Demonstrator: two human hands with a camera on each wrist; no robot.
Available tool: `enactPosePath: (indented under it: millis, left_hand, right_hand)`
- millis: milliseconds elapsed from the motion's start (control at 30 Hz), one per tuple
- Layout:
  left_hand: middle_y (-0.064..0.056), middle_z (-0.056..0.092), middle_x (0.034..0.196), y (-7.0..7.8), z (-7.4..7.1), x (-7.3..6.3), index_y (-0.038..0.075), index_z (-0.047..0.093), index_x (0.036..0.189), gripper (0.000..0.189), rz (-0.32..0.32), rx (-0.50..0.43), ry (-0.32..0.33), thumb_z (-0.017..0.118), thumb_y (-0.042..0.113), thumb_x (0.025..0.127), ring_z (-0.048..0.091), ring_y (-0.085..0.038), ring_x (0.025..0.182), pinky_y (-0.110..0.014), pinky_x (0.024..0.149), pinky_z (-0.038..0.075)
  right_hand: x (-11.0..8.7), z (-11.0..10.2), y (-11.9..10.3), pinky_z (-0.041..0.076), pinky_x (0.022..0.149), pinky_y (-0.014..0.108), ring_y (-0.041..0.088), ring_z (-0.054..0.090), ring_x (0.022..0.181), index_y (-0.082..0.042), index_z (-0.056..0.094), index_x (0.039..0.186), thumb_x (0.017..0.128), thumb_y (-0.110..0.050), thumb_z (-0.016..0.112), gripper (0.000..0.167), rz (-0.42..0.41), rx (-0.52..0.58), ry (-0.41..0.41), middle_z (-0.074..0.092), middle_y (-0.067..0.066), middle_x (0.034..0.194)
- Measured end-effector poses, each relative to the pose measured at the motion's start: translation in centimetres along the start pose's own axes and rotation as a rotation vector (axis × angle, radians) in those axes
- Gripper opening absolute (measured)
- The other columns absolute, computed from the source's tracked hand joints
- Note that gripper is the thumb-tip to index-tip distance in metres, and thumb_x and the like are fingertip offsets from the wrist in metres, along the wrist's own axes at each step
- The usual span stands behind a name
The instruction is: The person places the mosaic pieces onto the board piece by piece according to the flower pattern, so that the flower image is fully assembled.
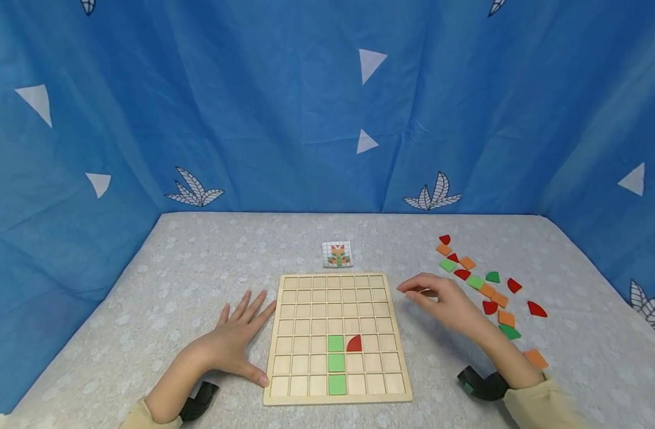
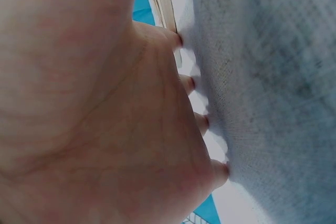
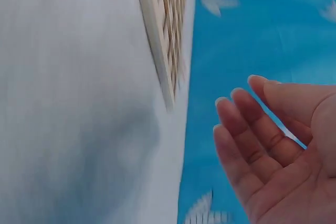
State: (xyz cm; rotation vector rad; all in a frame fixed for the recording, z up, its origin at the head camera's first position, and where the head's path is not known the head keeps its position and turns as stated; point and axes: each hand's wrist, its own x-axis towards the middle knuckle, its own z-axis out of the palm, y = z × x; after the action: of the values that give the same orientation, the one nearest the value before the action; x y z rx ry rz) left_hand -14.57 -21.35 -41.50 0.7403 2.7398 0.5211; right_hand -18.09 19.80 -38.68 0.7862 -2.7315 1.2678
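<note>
My left hand (image 1: 232, 341) lies spread on the table at the left of a wooden grid board (image 1: 306, 401). Its thumb and index fingertips touch the board's left edge; in the left wrist view the palm (image 2: 131, 124) shows nothing held. Three light green squares (image 1: 336, 362) stand in one column at the board's near side, with a red quarter-circle piece (image 1: 354, 344) just right of the top one. Over the table off the board's upper right edge is my right hand (image 1: 452, 302). Its fingers (image 3: 239, 124) are loosely bent, with nothing between them and the thumb.
Loose red, orange and green pieces (image 1: 487, 290) lie scattered on the table's right side, beyond the right forearm. Behind the board lies a small pattern card (image 1: 337, 255) with a coloured figure on a grid. A blue cloth (image 1: 284, 107) hangs at the back and sides.
</note>
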Motion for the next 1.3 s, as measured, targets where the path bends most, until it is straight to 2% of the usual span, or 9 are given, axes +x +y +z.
enactPosePath:
  millis: [133,267,433,633,800,900,1000,1067,1300]
  left_hand:
    - [-0.019,-0.001,0.154,0.0,-0.1,0.0,0.009,0.017,0.15,0.133,0.0,0.0,-0.006,0.07,0.075,0.048,-0.008,-0.043,0.136,-0.07,0.096,-0.004]
    - [-0.019,-0.001,0.153,0.1,-0.2,-0.1,0.008,0.018,0.15,0.133,0.0,-0.006,-0.007,0.071,0.074,0.049,-0.008,-0.044,0.136,-0.07,0.096,-0.004]
    - [-0.02,-0.001,0.153,0.2,-0.1,-0.1,0.008,0.017,0.15,0.133,0.0,-0.005,-0.004,0.072,0.073,0.049,-0.008,-0.043,0.136,-0.07,0.096,-0.005]
    - [-0.021,-0.001,0.153,0.4,-0.4,-0.2,0.007,0.017,0.15,0.131,0.005,-0.007,-0.009,0.073,0.072,0.05,-0.008,-0.044,0.136,-0.07,0.097,-0.004]
    - [-0.022,0.0,0.153,0.4,-0.6,-0.2,0.006,0.017,0.15,0.131,0.009,-0.009,-0.014,0.073,0.072,0.051,-0.008,-0.045,0.135,-0.07,0.096,-0.004]
    - [-0.021,0.0,0.153,0.4,-0.6,-0.1,0.006,0.017,0.15,0.132,0.002,0.001,-0.02,0.072,0.072,0.051,-0.008,-0.044,0.136,-0.07,0.097,-0.003]
    - [-0.021,0.0,0.153,0.4,-0.6,-0.1,0.007,0.017,0.15,0.131,-0.006,0.012,-0.025,0.072,0.073,0.051,-0.008,-0.043,0.136,-0.07,0.097,-0.003]
    - [-0.02,0.0,0.153,0.5,-0.6,-0.1,0.007,0.017,0.15,0.131,-0.004,0.013,-0.024,0.072,0.073,0.051,-0.008,-0.043,0.136,-0.07,0.097,-0.003]
    - [-0.021,0.0,0.153,0.6,-0.7,-0.1,0.006,0.017,0.15,0.131,-0.002,0.013,-0.021,0.071,0.073,0.051,-0.007,-0.044,0.136,-0.07,0.097,-0.002]
  right_hand:
    - [-0.8,-2.6,2.1,0.052,0.074,0.031,0.022,0.061,0.091,-0.002,0.067,0.108,0.091,-0.006,0.061,0.019,0.102,-0.079,0.083,0.064,0.006,0.104]
    - [-1.8,-5.4,4.2,0.052,0.074,0.036,0.031,0.059,0.097,-0.002,0.065,0.114,0.093,-0.012,0.059,0.024,0.167,-0.111,0.111,0.062,0.013,0.109]
    - [-2.8,-7.7,5.8,0.05,0.066,0.032,0.036,0.055,0.098,0.0,0.062,0.116,0.095,-0.016,0.058,0.027,0.249,-0.157,0.094,0.059,0.021,0.114]
    - [-3.6,-9.1,7.3,0.05,0.06,0.031,0.028,0.056,0.083,0.004,0.063,0.108,0.089,-0.01,0.064,0.024,0.32,-0.202,0.016,0.063,0.013,0.096]
    - [-4.8,-9.9,8.9,0.049,0.06,0.028,0.018,0.053,0.078,0.005,0.063,0.107,0.085,-0.009,0.068,0.026,0.293,-0.109,-0.064,0.062,0.008,0.094]
    - [-5.4,-9.9,10.0,0.047,0.058,0.026,0.013,0.051,0.074,0.005,0.064,0.106,0.083,-0.006,0.07,0.026,0.214,-0.077,-0.071,0.06,0.008,0.092]
    - [-5.7,-9.8,10.8,0.042,0.055,0.024,0.012,0.046,0.07,0.003,0.065,0.102,0.081,-0.002,0.071,0.022,0.116,-0.1,-0.066,0.057,0.005,0.088]
    - [-5.8,-9.6,11.1,0.039,0.053,0.025,0.012,0.043,0.069,0.002,0.066,0.1,0.08,0.0,0.071,0.021,0.081,-0.11,-0.063,0.054,0.004,0.086]
    - [-5.8,-9.5,11.2,0.037,0.053,0.025,0.013,0.041,0.069,-0.001,0.067,0.098,0.079,-0.001,0.073,0.02,0.098,-0.128,-0.07,0.053,0.004,0.086]
